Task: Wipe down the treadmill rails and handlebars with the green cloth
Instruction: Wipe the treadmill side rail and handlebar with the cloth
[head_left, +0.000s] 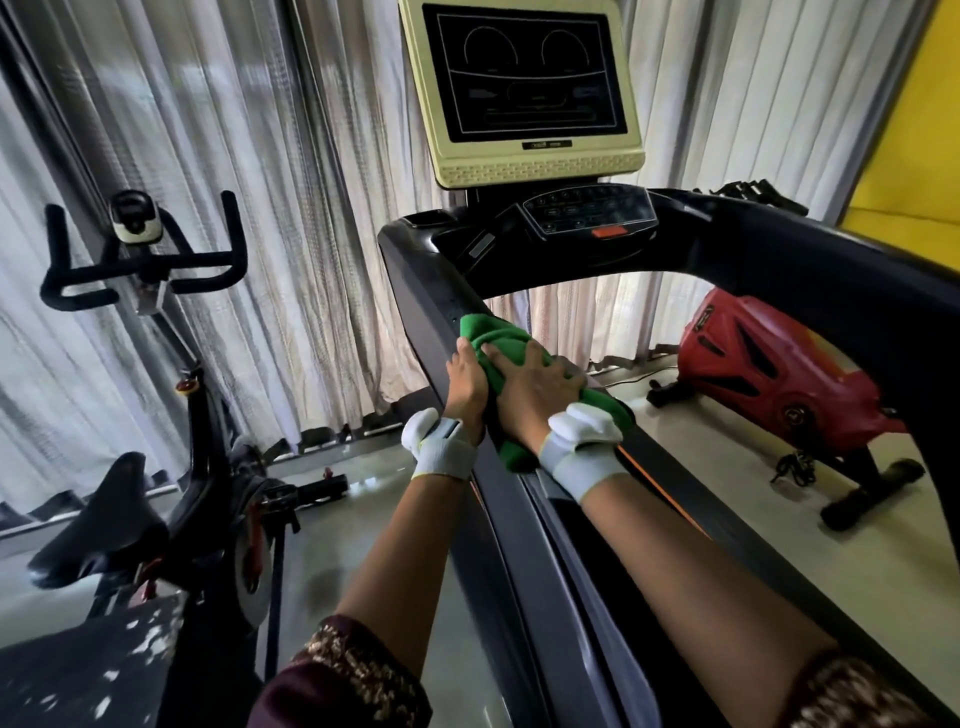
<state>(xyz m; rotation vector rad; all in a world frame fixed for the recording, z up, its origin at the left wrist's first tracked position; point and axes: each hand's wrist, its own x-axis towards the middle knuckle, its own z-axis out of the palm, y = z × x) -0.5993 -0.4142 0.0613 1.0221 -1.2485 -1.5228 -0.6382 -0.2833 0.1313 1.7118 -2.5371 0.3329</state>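
Observation:
A green cloth (496, 338) is draped over the treadmill's left handrail (431, 291), a dark bar sloping down toward me from the console. My right hand (537, 387) lies flat on top of the cloth, fingers spread, pressing it onto the rail. My left hand (467, 382) is against the cloth's left edge and the outer side of the rail, fingers curled over it. Both wrists wear white bands. Part of the cloth hangs below my right wrist. The right handrail (852, 291) arcs across the upper right.
The treadmill console (592, 213) and cream-framed screen (524, 83) stand ahead. An exercise bike (156, 415) is close on the left. A red machine (774, 364) sits on the floor at right. Grey curtains hang behind; a yellow wall is at far right.

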